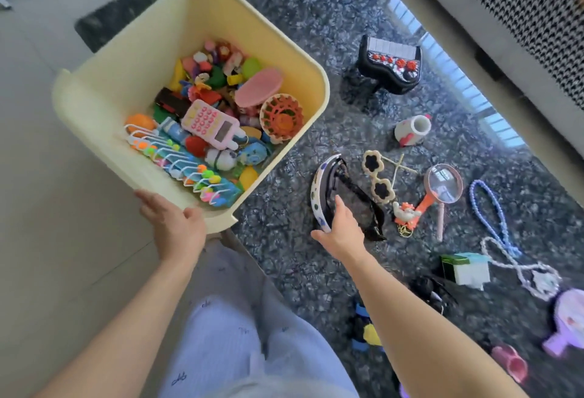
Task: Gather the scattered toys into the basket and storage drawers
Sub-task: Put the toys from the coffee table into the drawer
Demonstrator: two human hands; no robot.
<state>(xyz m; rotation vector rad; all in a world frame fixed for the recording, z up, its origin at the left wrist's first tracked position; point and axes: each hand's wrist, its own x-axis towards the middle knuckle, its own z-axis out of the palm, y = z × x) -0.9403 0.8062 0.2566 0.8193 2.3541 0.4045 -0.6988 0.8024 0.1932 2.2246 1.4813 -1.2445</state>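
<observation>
A: How far along is the tidying?

B: Partway, I'd judge. The yellow drawer (104,87) already holds a heap of small toys: a pink toy phone (211,124), a bead abacus (186,166), an orange wheel (282,119).

A: And the hands?

B: The left hand (175,227) grips the drawer's near rim. The right hand (339,228) closes on a spotted white headband (317,189) lying on the dark rug (316,18), just beside the drawer.

A: What's left?

B: Plenty on the rug: a toy piano (390,64), flower sunglasses (377,178), a magnifying glass (441,185), a bead necklace (491,214), a white cup (412,130), a small box (467,268), a purple mirror (567,323). No basket is in view.
</observation>
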